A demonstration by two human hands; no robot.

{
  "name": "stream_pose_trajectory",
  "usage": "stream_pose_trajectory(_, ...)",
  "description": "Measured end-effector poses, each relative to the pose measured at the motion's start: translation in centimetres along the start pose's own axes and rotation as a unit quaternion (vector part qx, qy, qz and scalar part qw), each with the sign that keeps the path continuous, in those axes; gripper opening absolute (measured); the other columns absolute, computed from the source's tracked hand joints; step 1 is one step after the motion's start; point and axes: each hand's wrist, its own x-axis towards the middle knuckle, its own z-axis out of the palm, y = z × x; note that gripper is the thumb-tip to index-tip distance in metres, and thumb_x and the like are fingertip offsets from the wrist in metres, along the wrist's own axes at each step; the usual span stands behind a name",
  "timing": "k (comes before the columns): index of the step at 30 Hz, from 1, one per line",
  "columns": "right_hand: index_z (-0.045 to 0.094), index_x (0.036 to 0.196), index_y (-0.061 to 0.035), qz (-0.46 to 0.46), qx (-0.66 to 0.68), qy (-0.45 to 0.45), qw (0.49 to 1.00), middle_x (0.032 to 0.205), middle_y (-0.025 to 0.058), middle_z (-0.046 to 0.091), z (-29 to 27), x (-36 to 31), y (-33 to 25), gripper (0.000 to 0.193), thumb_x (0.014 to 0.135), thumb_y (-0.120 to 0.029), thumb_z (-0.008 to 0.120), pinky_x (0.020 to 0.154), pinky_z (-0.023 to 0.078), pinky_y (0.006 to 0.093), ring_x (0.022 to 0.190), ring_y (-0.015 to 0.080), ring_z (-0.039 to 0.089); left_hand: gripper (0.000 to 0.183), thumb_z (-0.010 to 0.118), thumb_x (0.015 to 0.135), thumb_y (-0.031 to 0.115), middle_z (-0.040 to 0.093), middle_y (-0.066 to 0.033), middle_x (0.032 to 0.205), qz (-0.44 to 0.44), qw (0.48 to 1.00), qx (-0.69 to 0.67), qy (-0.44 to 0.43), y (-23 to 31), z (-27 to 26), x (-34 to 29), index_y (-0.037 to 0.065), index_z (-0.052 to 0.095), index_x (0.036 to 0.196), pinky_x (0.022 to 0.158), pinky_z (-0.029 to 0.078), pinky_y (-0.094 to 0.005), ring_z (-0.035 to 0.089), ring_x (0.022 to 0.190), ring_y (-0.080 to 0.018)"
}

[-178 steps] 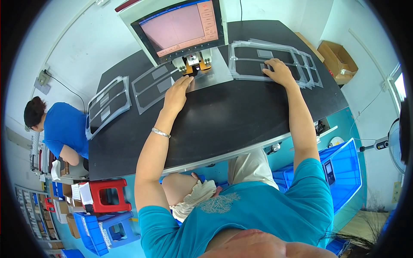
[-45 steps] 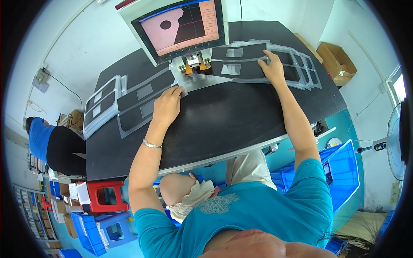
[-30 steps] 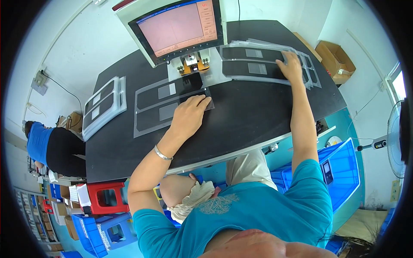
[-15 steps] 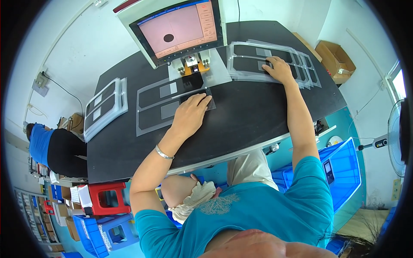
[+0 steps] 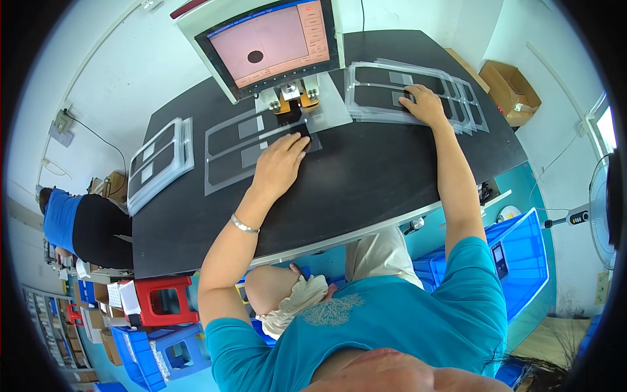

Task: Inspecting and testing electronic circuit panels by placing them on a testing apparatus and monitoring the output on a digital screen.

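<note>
Clear-edged dark sheet (image 5: pixel 230 146) is laid on the table just beyond the left hand (image 5: pixel 281 163), its near right part covered by the fingers. The left hand is held palm down, its fingers close together; whether the edge is pinched cannot be told, as the thumb is hidden. The right hand (image 5: pixel 426 104), well apart from that sheet, is rested on a fanned stack of similar sheets (image 5: pixel 369 99), with thumb and fingers spread.

The black tabletop (image 5: pixel 366 170) is edged in pale trim along the near side. Farther left, another stack of sheets (image 5: pixel 162 166) is set, its edges slightly uneven. Between the two stacks, a bright metal plate (image 5: pixel 334 116) is placed beneath a machine head with orange fittings (image 5: pixel 309 104), to which the dark sheet's far right end is brought close. Above it, a pinkish picture with a black oval is shown on the monitor (image 5: pixel 274 42). At far left, a co-worker in a blue top (image 5: pixel 62 212) is seen bent over. A fan (image 5: pixel 599 222) is partly seen at far right.

Near the person's right side, a blue bin (image 5: pixel 530 264) is seen, with a small dark device (image 5: pixel 499 260) at its left wall; whether it is held inside cannot be told. Beyond the table's right end, an open cardboard box (image 5: pixel 513 95) is placed.
</note>
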Motion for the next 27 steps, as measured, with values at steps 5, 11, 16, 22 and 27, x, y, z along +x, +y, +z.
stream_pose_trajectory(5, 0.066, 0.125, -0.0126, 0.03, 0.025, -0.045, 0.998, 0.134, 0.0101, 0.06, 0.0, 0.2, 0.1, 0.05, 0.088, -0.046, 0.063, 0.105, 0.041, 0.0464, 0.126, 0.0309, 0.054, 0.035, 0.058, 0.096, 0.016, 0.059, -0.0101, 0.134, -0.016, 1.0, 0.016, -0.008, -1.0, 1.5, 1.1, 0.008, 0.059, 0.13, 0.101, 0.049, -0.0394, 0.057, 0.122, -0.0285)
stream_pose_trajectory(11, 0.063, 0.129, -0.0115, 0.02, -0.031, 0.084, 0.996, 0.136, 0.0118, 0.058, 0.7, -0.1, -0.9, 0.05, 0.092, -0.045, 0.06, 0.106, 0.04, 0.0483, 0.127, 0.0323, 0.053, 0.039, 0.055, 0.097, 0.014, 0.055, -0.013, 0.138, -0.01, 1.0, 0.002, -0.01, -1.0, 1.6, 1.0, 0.008, 0.055, 0.136, 0.107, 0.043, -0.0403, 0.052, 0.127, -0.0312)
stream_pose_trajectory(16, 0.054, 0.139, -0.0176, 0.017, -0.084, -0.003, 0.996, 0.147, 0.0096, 0.048, 1.3, 0.5, -2.8, 0.054, 0.097, -0.051, 0.049, 0.11, 0.032, 0.0542, 0.139, 0.0289, 0.041, 0.039, 0.055, 0.097, 0.013, 0.054, -0.014, 0.139, -0.01, 1.0, -0.018, 0.009, -1.4, 1.5, 0.5, 0.008, 0.054, 0.135, 0.109, 0.042, -0.0414, 0.05, 0.129, -0.0319)
stream_pose_trajectory(22, 0.048, 0.145, -0.027, 0.047, -0.104, -0.091, 0.989, 0.153, 0.0047, 0.042, -0.6, 0.3, 4.9, 0.058, 0.097, -0.059, 0.04, 0.112, 0.027, 0.0578, 0.143, 0.0245, 0.036, 0.031, 0.064, 0.088, 0.007, 0.062, -0.0114, 0.123, -0.045, 0.997, -0.055, 0.033, -0.8, -0.2, 0.1, 0.008, 0.066, 0.119, 0.093, 0.052, -0.0406, 0.06, 0.113, -0.0298)
stream_pose_trajectory(27, 0.047, 0.146, -0.0285, 0.074, -0.113, -0.084, 0.987, 0.154, 0.0053, 0.041, -1.5, -0.2, 8.9, 0.058, 0.097, -0.06, 0.04, 0.113, 0.027, 0.0573, 0.143, 0.0253, 0.036, 0.029, 0.063, 0.088, 0.006, 0.065, -0.008, 0.118, -0.067, 0.997, -0.044, 0.013, -1.9, 0.4, 0.2, 0.01, 0.068, 0.116, 0.087, 0.054, -0.0387, 0.062, 0.109, -0.0271)
